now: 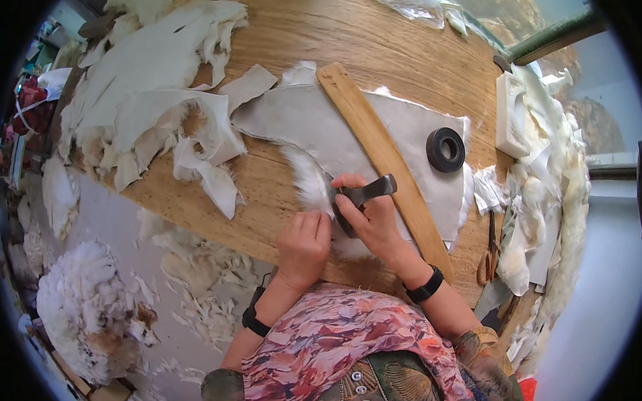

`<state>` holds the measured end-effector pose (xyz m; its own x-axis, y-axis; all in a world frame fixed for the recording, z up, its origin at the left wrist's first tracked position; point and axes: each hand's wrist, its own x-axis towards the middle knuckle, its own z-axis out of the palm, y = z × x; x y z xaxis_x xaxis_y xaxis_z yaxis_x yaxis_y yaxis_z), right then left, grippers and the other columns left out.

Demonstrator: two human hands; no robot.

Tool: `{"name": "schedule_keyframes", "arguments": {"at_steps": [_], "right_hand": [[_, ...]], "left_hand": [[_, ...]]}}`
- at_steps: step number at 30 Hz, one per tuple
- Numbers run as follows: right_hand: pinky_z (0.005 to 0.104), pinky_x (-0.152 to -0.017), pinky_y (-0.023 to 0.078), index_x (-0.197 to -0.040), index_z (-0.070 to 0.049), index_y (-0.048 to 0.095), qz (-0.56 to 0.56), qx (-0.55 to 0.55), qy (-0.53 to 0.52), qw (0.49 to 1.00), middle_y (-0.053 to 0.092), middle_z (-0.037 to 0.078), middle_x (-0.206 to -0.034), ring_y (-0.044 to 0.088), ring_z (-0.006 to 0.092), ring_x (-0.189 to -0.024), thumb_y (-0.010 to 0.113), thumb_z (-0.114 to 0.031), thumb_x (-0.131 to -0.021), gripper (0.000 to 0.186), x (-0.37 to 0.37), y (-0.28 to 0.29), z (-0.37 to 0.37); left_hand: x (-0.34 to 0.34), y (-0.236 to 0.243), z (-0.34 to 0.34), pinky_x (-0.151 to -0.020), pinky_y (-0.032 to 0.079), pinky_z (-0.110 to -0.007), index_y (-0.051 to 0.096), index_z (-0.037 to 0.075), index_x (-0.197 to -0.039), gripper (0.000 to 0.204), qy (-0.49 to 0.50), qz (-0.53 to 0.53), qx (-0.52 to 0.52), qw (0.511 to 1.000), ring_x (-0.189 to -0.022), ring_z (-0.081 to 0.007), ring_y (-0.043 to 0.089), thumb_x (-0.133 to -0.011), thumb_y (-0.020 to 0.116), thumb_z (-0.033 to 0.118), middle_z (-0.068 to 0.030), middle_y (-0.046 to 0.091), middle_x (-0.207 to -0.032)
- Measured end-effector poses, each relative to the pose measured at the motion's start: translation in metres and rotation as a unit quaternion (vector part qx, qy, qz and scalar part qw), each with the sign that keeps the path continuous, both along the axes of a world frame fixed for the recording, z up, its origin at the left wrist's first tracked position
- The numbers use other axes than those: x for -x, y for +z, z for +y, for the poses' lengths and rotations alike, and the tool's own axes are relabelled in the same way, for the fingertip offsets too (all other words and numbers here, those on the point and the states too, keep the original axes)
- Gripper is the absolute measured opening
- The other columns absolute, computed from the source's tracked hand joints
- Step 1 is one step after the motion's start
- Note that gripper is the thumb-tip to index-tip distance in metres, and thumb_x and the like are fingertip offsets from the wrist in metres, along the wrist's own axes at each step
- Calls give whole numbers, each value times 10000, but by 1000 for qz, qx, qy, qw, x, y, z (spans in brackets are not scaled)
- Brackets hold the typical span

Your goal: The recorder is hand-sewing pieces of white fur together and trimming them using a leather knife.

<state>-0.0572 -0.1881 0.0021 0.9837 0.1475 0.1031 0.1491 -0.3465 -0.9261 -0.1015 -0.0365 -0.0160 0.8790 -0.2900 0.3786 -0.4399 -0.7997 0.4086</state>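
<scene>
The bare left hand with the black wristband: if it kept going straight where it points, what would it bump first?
Probably the curved black tool in the bare right hand, just ahead of the left hand. Depth is unclear, so it might slip underneath.

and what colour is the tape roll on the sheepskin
The tape roll is black, seen best in the head view.

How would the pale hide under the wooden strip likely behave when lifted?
The pale hide would probably sag, as the similar scraps beside it curl and fold. The wooden strip and black ring lying on it might slide off.
</scene>
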Motion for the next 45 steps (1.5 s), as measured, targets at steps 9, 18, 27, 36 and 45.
{"name": "schedule_keyframes", "arguments": {"at_steps": [9,18,27,36,45], "right_hand": [[381,-618,490,-1069,-78,625,-19,84,-17,996,639,167,-810,641,327,-709,615,-115,-868,204,5,2,5],[397,-616,493,-1037,-60,625,-3,111,23,994,639,157,-762,636,344,-697,627,-85,-837,202,8,3,1],[443,-601,478,-1030,-80,620,-100,154,34,982,633,177,-731,620,369,-687,622,-84,-831,199,-21,-2,12],[417,-611,483,-1042,-90,637,-93,178,64,978,629,186,-767,618,366,-690,628,-111,-834,209,-48,-2,21],[307,-588,457,-987,-10,655,57,-79,-1,995,600,66,-654,568,134,-606,612,-262,-888,274,-48,25,-1]], "left_hand": [[-5,-3,-1,-683,506,-368,619,-10,-920,211,5,16,59,998,-807,-286,594,-715,606,40,-125,604,-887],[-12,7,0,-656,456,-388,626,31,-848,54,62,179,292,937,-761,-315,583,-798,639,17,-117,593,-804],[-11,18,1,-635,455,-342,633,14,-849,55,70,204,372,903,-705,-264,582,-801,648,-8,-110,588,-777],[-7,40,7,-638,467,-323,632,-3,-863,66,89,167,412,891,-724,-252,596,-803,650,-23,-113,600,-794],[20,59,90,-617,423,-260,624,5,-787,18,95,306,427,845,-682,-122,540,-792,633,-10,5,551,-710]]}}
